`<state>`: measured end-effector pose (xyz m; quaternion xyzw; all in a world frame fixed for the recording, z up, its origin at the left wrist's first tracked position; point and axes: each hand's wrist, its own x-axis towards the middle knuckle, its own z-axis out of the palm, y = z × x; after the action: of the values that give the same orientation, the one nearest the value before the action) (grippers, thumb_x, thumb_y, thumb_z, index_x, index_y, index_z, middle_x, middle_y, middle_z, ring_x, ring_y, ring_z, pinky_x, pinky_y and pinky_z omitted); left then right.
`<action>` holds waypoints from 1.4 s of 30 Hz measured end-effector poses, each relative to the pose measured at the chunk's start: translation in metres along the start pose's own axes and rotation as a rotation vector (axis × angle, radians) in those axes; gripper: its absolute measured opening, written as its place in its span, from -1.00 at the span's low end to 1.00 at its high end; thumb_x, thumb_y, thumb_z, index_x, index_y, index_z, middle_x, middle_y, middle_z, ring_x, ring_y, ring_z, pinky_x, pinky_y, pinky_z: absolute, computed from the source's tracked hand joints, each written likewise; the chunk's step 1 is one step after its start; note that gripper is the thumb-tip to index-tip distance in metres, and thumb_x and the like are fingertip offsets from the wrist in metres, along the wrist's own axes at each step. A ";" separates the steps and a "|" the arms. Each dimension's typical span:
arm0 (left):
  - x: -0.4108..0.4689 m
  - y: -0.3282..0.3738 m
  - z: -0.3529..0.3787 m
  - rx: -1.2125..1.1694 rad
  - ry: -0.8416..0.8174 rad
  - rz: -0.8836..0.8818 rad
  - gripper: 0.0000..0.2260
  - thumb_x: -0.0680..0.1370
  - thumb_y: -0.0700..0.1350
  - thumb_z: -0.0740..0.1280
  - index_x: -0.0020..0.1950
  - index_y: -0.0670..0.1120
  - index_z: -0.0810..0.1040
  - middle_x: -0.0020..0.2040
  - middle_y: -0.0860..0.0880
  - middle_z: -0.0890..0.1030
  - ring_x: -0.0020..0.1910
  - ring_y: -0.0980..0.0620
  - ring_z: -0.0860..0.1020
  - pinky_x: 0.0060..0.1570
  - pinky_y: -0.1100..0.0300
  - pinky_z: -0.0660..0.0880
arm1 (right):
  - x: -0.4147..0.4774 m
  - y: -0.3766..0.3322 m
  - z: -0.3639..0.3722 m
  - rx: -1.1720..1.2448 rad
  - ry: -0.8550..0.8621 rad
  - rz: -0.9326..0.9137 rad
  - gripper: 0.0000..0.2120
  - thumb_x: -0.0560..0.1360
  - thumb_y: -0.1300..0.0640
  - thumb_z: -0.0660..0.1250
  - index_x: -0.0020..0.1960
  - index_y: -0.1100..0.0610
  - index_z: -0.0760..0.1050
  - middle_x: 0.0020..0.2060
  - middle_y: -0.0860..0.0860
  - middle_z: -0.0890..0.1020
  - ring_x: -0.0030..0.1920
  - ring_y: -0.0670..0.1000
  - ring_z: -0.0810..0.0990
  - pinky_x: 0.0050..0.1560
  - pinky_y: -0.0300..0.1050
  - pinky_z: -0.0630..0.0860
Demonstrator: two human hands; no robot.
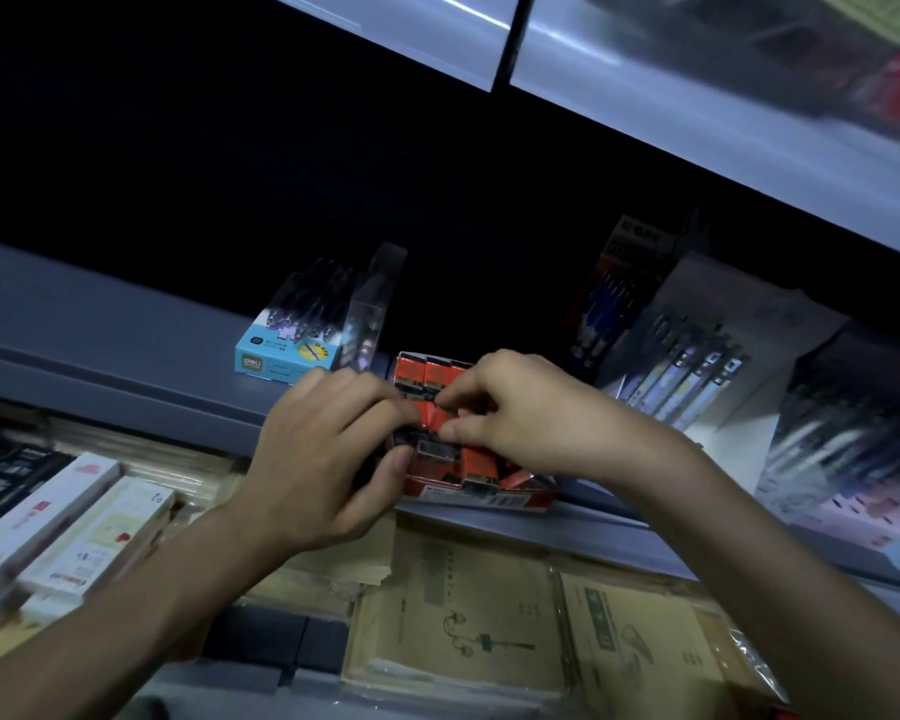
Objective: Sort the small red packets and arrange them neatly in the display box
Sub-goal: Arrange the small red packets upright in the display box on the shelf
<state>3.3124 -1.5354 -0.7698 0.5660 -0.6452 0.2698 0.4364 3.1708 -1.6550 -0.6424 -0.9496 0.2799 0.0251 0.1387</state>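
Nearest the camera, brown notebooks in clear wrap are lying flat on the lower level, with long white boxes lying to their left. Above them, both bare forearms are pointing up toward the grey shelf. The left grip is curling its fingers round the left end of a small red packet, its thumb lying by the near left corner of the display box. The right grip is pinching the same packet's right end between thumb and forefinger. The packet is being held just over the middle of the display box, which is sitting at the shelf's front edge with more red packets standing in rows inside. Behind it a light blue box is standing, and pen packs are leaning further right. The upper shelf is showing blurred overhead.
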 end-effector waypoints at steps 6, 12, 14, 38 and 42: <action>0.001 -0.002 0.001 0.013 -0.005 0.001 -0.54 0.70 0.06 0.08 0.02 -0.18 0.69 -0.06 -0.08 0.63 -0.19 -0.12 0.53 -0.17 0.01 0.33 | 0.011 0.000 -0.007 0.192 -0.063 -0.003 -0.74 0.37 0.10 0.64 0.02 0.01 0.66 -0.11 -0.01 0.69 -0.35 -0.21 0.58 -0.24 -0.24 0.48; 0.004 -0.003 -0.001 -0.002 0.053 -0.051 -0.51 0.72 0.05 0.04 0.00 -0.19 0.68 -0.08 -0.08 0.64 -0.19 -0.14 0.56 -0.19 -0.07 0.38 | 0.000 0.017 -0.028 0.483 0.145 0.006 -0.83 0.48 0.37 0.49 0.05 0.22 0.68 -0.16 0.19 0.72 -0.22 -0.01 0.70 -0.12 -0.16 0.67; 0.004 -0.004 -0.001 -0.003 0.057 -0.060 -0.50 0.72 0.05 0.03 -0.01 -0.19 0.68 -0.08 -0.07 0.64 -0.19 -0.14 0.56 -0.19 -0.07 0.38 | -0.003 0.027 -0.035 0.435 0.216 0.051 -0.86 0.53 0.34 0.45 0.04 0.17 0.68 -0.17 0.17 0.72 -0.25 -0.06 0.72 -0.10 -0.23 0.66; 0.003 -0.002 0.002 -0.068 -0.002 -0.085 -0.51 0.73 0.08 0.03 0.06 -0.15 0.68 -0.05 -0.02 0.62 -0.12 -0.05 0.55 -0.13 -0.02 0.39 | -0.003 0.061 0.004 -0.197 0.359 0.174 -0.94 0.57 0.09 0.46 -0.04 0.04 0.71 -0.14 0.02 0.72 -0.08 0.08 0.68 -0.02 0.02 0.64; 0.005 0.000 0.002 -0.145 -0.040 -0.178 -0.51 0.74 0.10 0.01 0.12 -0.10 0.68 0.02 0.03 0.60 -0.03 0.01 0.56 -0.07 -0.02 0.46 | 0.000 0.061 0.009 -0.161 0.436 0.142 -0.96 0.54 0.09 0.49 -0.02 -0.01 0.71 -0.15 -0.04 0.72 -0.08 0.02 0.69 -0.02 0.02 0.64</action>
<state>3.3118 -1.5395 -0.7666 0.5933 -0.6187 0.1712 0.4857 3.1378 -1.7013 -0.6666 -0.9186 0.3662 -0.1484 -0.0032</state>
